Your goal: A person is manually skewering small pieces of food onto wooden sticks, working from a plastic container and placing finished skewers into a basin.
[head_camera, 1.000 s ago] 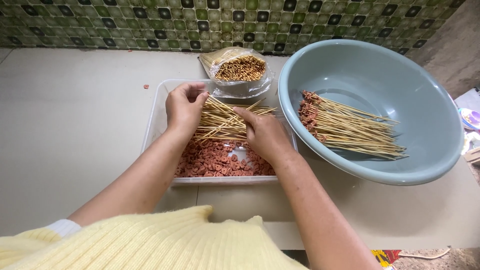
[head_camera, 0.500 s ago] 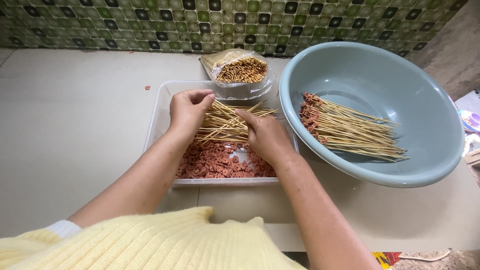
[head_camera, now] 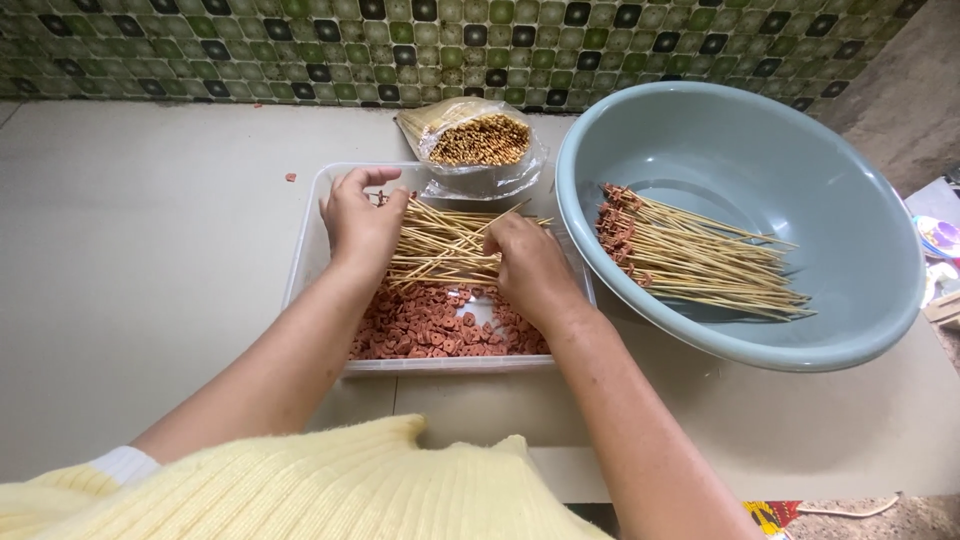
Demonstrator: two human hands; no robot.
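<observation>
A clear plastic tray [head_camera: 305, 262] holds several red-brown sausage slices [head_camera: 420, 325] and a loose pile of bamboo skewers [head_camera: 445, 245] laid across its far half. My left hand [head_camera: 358, 222] rests on the left end of that pile, fingers curled around skewer tips with some slices at them. My right hand [head_camera: 530, 265] lies over the pile's right end, fingers bent down onto the sticks. Whether either hand pinches one single skewer is hidden by the fingers.
A large grey-blue basin [head_camera: 850, 200] at the right holds several skewers [head_camera: 700, 255] threaded with slices. A plastic bag of unused skewers [head_camera: 478, 140] lies behind the tray. A green tiled wall [head_camera: 400, 50] runs along the back. The counter edge is near my body.
Both hands have shifted only slightly on the skewer pile; my left hand's fingers have curled a little further toward the pile's left end.
</observation>
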